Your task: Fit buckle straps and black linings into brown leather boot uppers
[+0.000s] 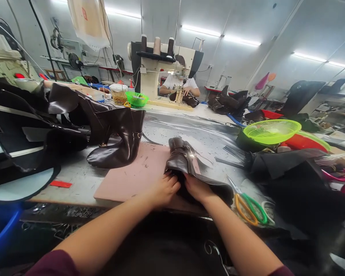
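A dark brown leather boot upper [178, 161] lies in front of me, partly on a pink board [126, 180], its strapped end pointing away. My left hand [165, 188] is closed on the near edge of its opening, fingers curled over the leather. At the right side of the same opening, my right hand [197, 188] grips the upper, with its fingertips hidden inside. The loose shaft leather spreads right under my right wrist. Close by on the right lie scissors [248, 205] with orange and green handles.
Finished-looking brown boot uppers [117, 138] are heaped on the left. A yellow-green basket [271, 131] and black material [301, 188] stand at the right. Across the table, a co-worker [179, 86] sits at a sewing machine [149, 76]. A red strip [61, 184] lies left.
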`<state>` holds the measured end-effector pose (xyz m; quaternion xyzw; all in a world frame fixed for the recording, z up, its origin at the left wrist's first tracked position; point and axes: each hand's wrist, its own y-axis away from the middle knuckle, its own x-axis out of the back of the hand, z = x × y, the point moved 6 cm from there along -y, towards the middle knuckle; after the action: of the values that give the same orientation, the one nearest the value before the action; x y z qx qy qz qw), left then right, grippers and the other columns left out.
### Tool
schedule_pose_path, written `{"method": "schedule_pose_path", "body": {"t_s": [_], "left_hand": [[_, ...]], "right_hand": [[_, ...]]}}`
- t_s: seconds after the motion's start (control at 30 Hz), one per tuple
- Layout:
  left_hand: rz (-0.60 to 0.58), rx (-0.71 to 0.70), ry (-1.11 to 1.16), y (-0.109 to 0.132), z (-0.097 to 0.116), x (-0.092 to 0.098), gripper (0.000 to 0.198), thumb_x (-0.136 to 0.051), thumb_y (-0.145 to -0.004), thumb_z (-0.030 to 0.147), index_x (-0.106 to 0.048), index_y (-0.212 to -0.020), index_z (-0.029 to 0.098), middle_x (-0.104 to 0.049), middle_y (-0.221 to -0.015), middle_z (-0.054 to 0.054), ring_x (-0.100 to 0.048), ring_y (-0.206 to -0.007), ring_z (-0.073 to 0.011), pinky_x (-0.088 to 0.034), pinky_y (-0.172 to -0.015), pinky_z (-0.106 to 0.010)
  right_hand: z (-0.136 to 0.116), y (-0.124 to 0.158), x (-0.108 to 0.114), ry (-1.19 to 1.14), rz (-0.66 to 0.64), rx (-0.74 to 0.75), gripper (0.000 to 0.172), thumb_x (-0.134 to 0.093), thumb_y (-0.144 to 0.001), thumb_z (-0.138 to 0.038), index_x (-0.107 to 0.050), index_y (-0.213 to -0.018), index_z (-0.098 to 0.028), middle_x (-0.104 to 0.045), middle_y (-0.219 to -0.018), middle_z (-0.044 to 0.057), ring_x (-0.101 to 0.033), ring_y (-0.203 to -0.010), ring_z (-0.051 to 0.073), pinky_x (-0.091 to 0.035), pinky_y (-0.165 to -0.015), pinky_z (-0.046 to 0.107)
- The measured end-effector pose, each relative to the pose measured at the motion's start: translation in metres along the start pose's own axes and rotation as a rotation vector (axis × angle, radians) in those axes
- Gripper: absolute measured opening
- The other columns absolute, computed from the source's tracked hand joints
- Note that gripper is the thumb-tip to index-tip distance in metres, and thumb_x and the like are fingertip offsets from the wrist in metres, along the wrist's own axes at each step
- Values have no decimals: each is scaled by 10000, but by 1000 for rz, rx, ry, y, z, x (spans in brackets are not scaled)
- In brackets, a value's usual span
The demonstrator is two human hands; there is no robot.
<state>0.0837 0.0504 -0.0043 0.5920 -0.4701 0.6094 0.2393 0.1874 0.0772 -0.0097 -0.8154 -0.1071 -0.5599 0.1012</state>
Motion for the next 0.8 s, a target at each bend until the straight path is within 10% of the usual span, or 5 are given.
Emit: {"method": "schedule_pose_path", "body": {"t_s": [0.47, 0.8], "left_hand": [[76, -231, 131, -1, 4, 10, 168, -508, -742, 244, -596, -862, 166, -582, -819, -68, -524, -756, -187, -403, -882, -360], [-26, -184, 247, 7, 26, 5, 383, -519, -773, 409, -595, -965, 87, -578, -1083, -156, -523, -982, -257, -395, -892, -345]], "right_hand": [[1, 47, -2, 129, -63, 2, 530, -514, -794, -269, -400, -1294, -132, -452, -1318, 158, -416, -1215, 277, -354, -987, 421], [-3, 39, 22, 122, 7, -178, 173, -398, -792, -181, -569, -810, -179, -644, -778, 78, -596, -691, 201, -420, -636, 276]]}}
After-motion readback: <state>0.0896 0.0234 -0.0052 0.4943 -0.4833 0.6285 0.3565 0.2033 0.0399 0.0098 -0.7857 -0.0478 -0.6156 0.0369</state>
